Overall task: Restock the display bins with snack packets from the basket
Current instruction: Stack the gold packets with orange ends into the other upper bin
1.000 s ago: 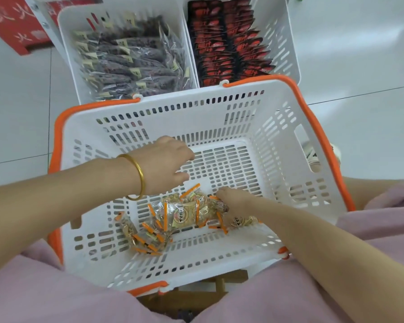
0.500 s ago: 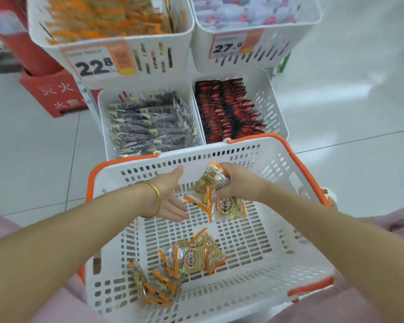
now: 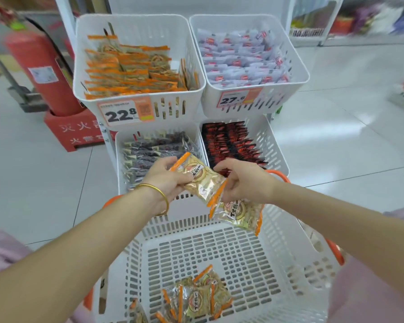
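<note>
My left hand (image 3: 166,181) pinches one packet (image 3: 200,177), fingers curled on its edge. My right hand (image 3: 245,183) grips a second packet (image 3: 239,214) hanging just below, both above the basket (image 3: 219,257), near the lower bins (image 3: 275,145).

Between my fingers (image 3: 167,163): two held packets (image 3: 201,180).
Beyond fingers: display bins (image 3: 173,108), two over two.
Under fingers: basket (image 3: 219,252), spare packets (image 3: 196,297) inside.

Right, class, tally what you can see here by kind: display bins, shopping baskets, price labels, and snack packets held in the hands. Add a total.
Display bins: 4
Basket: 1
Price labels: 2
Held packets: 2
Total: 9
</note>
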`<state>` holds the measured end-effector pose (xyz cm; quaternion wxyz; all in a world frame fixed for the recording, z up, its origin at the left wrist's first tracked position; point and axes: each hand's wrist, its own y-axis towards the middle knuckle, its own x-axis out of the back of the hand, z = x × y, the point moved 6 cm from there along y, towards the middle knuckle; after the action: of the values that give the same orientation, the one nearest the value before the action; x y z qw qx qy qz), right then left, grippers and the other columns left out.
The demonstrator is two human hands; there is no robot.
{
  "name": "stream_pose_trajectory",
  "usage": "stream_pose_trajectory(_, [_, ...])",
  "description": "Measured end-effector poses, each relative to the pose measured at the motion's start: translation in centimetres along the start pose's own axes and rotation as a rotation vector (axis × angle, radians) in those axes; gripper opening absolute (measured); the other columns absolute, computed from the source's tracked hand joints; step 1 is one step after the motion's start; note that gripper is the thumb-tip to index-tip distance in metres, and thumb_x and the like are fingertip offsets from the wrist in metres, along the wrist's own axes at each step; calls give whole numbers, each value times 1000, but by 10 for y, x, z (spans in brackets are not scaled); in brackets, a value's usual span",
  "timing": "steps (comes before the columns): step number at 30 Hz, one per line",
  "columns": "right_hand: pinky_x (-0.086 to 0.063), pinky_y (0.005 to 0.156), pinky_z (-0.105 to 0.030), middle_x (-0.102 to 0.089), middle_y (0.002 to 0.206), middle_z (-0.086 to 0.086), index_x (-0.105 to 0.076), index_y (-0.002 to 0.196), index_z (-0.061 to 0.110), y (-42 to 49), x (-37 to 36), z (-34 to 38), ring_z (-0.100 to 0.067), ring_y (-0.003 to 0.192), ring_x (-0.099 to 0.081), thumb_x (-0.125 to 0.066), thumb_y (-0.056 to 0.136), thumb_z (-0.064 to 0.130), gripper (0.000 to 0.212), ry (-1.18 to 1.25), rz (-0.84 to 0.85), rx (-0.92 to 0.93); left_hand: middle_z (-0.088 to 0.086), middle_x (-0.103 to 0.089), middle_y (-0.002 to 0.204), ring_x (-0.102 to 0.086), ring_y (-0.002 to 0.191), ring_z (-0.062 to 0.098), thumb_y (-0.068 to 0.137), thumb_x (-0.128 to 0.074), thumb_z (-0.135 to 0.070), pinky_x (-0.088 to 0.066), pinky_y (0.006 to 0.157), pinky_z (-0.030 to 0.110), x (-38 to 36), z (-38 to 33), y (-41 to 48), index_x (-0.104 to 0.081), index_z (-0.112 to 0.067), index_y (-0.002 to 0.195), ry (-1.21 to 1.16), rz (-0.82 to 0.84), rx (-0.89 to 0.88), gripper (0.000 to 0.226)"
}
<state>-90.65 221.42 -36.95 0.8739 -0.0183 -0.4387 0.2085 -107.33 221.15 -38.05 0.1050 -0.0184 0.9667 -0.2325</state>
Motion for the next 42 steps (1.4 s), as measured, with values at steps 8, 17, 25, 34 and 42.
stream_pose_trajectory(8, [-49, 53, -20, -65, 68, -6, -66, 82, 8, -6, 47, -9, -14, 60, -58, -77, 75, 5, 14, 382, -36, -160, 11, -65, 82, -64, 66, 15, 84, -61, 7, -52, 53, 17, 8, -12, 4, -59, -6, 87, 209, -10, -150, 14])
stream_pose_trajectory(17, [-50, 49, -20, -62, 65, -4, -57, 74, 11, 5, 21, 10, -10, 53, -61, -67, 83, 3, 15, 864, -99, -168, 11, -64, 77, -64, 64, 20, 92, -55, -4, -59, 61, 34, -10, -7, -3, -59, -5, 79, 79, 99, -76, 13])
stream_pose_trajectory(25, [-52, 50, -23, -63, 60, 3, -54, 78, 12, 9, 21, 16, -10, 54, -59, -64, 87, 7, 14, 928, -268, -107, 17, -69, 104, -68, 93, 25, 91, -54, -30, -57, 79, 32, -20, -14, -13, -57, 2, 109, -24, 190, -130, 36])
stream_pose_trajectory(34, [-55, 55, -34, -62, 80, -5, -49, 105, 20, 12, 42, 39, -15, 64, -63, -65, 88, 16, 23, 662, -284, 54, 0, -52, 129, -61, 106, 16, 76, -76, -13, -55, 85, 36, -18, -36, -10, -7, -33, 146, 584, 338, -283, 100])
stream_pose_trajectory(42, [-53, 54, -30, -61, 71, 3, -63, 88, 21, 64, 111, 99, -13, 63, -59, -78, 74, 12, 23, 328, -170, 245, 4, -57, 125, -60, 105, 15, 76, -76, -13, -53, 87, 31, -14, -134, 24, 1, -27, 150, 689, 210, -523, 108])
